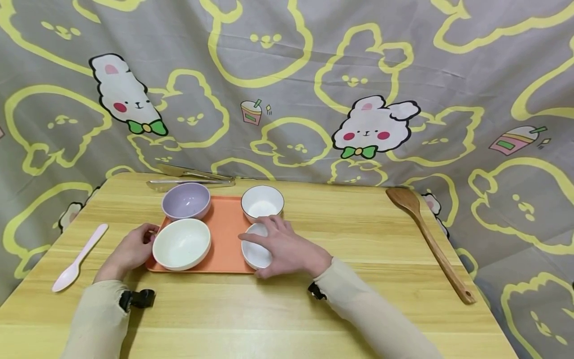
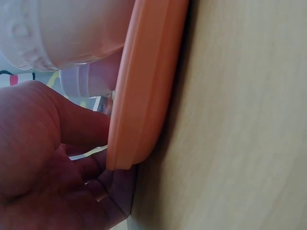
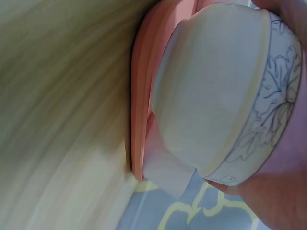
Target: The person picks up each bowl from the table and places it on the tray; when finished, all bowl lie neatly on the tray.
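Note:
An orange tray [image 1: 226,234] lies on the table with bowls at its left and right sides. My left hand [image 1: 134,252] pinches the tray's left rim; in the left wrist view the thumb is at the rim and fingers [image 2: 117,191] reach under it. With my right hand [image 1: 291,247] I hold a small white bowl [image 1: 255,249] at the tray's near right corner. Its leaf-patterned band [image 3: 273,100] shows in the right wrist view. Behind it stands a dark-rimmed white bowl [image 1: 262,202]. A cream bowl [image 1: 181,244] and a purple bowl [image 1: 186,201] sit on the left.
Left of the tray lies a pale pink spoon [image 1: 80,259]. Metal tongs [image 1: 193,180] rest behind the purple bowl. A wooden spatula [image 1: 430,239] lies along the table's right side. A patterned curtain [image 1: 287,89] hangs behind the wooden table [image 1: 358,224].

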`<state>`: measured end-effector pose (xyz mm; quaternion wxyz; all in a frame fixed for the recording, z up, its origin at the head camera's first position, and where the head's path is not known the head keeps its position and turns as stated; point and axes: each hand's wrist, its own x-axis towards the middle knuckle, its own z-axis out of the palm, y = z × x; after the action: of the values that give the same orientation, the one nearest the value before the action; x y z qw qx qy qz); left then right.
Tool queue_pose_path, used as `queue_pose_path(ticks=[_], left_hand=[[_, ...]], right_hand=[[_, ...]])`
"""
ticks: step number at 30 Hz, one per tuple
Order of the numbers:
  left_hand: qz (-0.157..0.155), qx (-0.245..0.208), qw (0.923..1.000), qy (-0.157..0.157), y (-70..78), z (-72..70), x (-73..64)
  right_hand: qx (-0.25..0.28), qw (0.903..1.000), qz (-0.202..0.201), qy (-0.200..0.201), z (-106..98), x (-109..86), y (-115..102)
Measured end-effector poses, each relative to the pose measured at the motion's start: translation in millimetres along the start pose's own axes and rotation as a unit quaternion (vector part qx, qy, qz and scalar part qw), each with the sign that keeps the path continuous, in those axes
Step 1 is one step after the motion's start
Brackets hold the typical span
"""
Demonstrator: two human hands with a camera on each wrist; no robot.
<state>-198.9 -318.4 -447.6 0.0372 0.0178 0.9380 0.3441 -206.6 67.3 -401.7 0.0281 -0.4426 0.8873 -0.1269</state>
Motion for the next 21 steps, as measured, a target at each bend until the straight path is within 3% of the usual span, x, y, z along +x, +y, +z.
queue_pose_path(ticks=[21], left_hand=[[-0.013, 0.0, 0.9999, -0.004, 0.0, 0.6, 0.6]], right_hand=[[-0.01, 0.9999, -0.012, 0.006, 16, 13.0, 0]])
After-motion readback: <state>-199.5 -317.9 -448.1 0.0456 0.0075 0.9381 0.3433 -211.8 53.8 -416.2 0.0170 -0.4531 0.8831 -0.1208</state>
